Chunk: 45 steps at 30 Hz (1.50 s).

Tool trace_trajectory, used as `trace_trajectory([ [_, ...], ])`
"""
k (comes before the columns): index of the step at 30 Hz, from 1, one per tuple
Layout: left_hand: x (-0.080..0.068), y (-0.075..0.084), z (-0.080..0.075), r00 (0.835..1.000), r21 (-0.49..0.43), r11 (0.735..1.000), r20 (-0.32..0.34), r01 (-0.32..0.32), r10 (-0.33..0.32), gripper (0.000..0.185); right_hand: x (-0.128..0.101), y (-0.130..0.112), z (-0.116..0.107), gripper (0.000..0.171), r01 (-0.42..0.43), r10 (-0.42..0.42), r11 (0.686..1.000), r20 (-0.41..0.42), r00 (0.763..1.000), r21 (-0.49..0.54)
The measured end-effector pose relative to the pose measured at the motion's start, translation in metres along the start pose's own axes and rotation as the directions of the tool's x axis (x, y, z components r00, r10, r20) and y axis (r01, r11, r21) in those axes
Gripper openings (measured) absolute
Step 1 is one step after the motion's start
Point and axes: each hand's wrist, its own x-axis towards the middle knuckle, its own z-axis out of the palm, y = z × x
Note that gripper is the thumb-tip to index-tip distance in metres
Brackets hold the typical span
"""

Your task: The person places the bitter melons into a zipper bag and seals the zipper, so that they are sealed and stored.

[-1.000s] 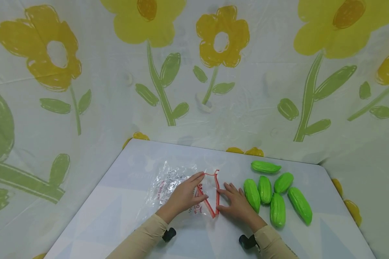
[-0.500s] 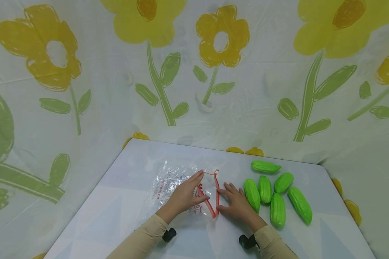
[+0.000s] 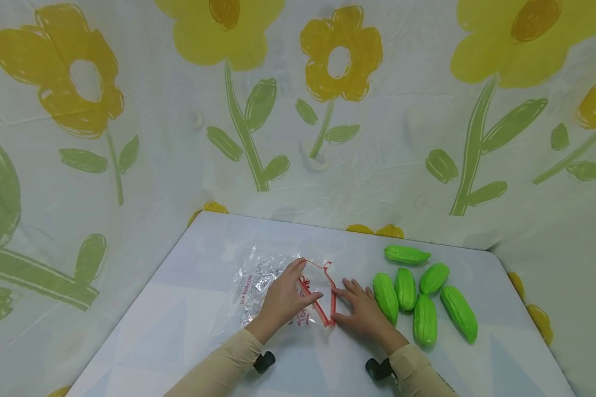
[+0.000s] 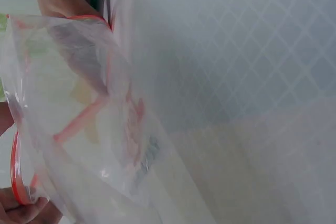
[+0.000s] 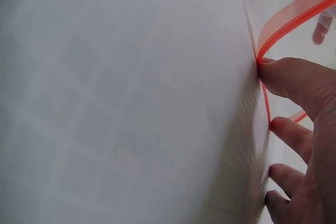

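A clear plastic bag [image 3: 258, 286] with red printing and a red strip round its mouth lies on the table. The left hand [image 3: 284, 295] holds the left side of the mouth, its thumb reaching across the red strip [image 3: 314, 309]. At the opposite side, the right hand [image 3: 365, 311] holds the rim. The right thumb [image 5: 294, 80] and fingers lie along the strip, their tips apart. Through the clear plastic [image 4: 79, 166] in the left wrist view, part of a hand shows. Close to the right hand lies a shiny green, ribbed gourd-like piece [image 3: 386, 298].
More green gourd-like pieces lie at the right, including a far one [image 3: 407, 254] and a long one [image 3: 459, 314]. The white table [image 3: 179, 248] has pale blue triangles. A curtain [image 3: 377, 193] with yellow flowers hangs behind it.
The left hand shifts slightly left and draws the near side of the rim with it, so the bag's mouth stands wider. The right hand and green pieces stay in place.
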Motion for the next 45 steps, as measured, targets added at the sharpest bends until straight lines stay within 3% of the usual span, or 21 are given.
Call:
trace_trajectory([
  [7,0.000,0.002,0.003,0.999,0.022,1.000,-0.033,0.000,0.001,0.081,0.000,0.000,0.000,0.064,0.004,-0.004,1.000,-0.002,1.000,0.009],
  [20,-0.001,0.002,-0.001,0.996,0.069,0.995,0.045,-0.077,0.074,0.073,-0.001,-0.001,-0.002,0.064,0.001,-0.001,1.000,0.006,1.000,0.012],
  [29,-0.003,-0.003,-0.002,0.983,0.103,0.980,0.085,-0.172,0.163,0.072,-0.001,0.000,-0.003,0.064,0.016,-0.016,1.000,-0.004,1.000,0.019],
  [37,-0.003,-0.010,-0.006,0.959,0.036,0.969,0.160,-0.243,0.235,0.078,-0.001,0.000,-0.002,0.063,0.010,-0.010,1.000,-0.005,1.000,0.019],
  [45,-0.004,-0.012,-0.009,0.953,0.033,0.969,0.192,-0.244,0.233,0.077,-0.002,-0.002,-0.003,0.063,0.011,-0.010,1.000,-0.005,1.000,0.021],
])
